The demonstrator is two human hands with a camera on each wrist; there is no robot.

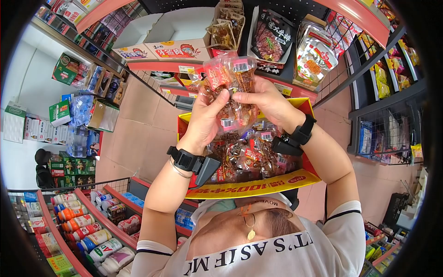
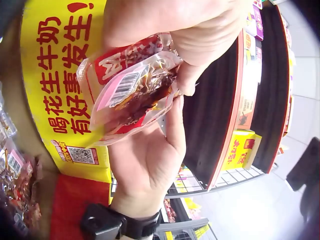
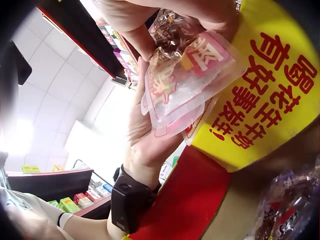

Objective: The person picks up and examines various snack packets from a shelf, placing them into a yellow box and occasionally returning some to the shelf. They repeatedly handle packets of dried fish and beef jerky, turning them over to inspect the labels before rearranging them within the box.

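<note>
Both hands hold a bunch of clear snack packets (image 1: pixel 240 83) above a yellow and red box (image 1: pixel 258 188). The left hand (image 1: pixel 206 121) grips the bunch from its left side, thumb on top; the right hand (image 1: pixel 273 104) pinches it from the right, the two thumb tips close together. In the left wrist view the packets (image 2: pixel 132 92) show a barcode and dark contents, with the left hand (image 2: pixel 147 157) around them. The right wrist view shows the packets' (image 3: pixel 187 82) pale printed ends. More packets (image 1: pixel 251 157) lie inside the box.
A shelf ahead bears white open cartons (image 1: pixel 177 37), black packets (image 1: pixel 271 37) and silver packets (image 1: pixel 315 57). Bottles (image 1: pixel 87 231) stand on the lower left shelves. Boxes and bags line the left wall; a wire rack (image 1: pixel 385 134) stands at right.
</note>
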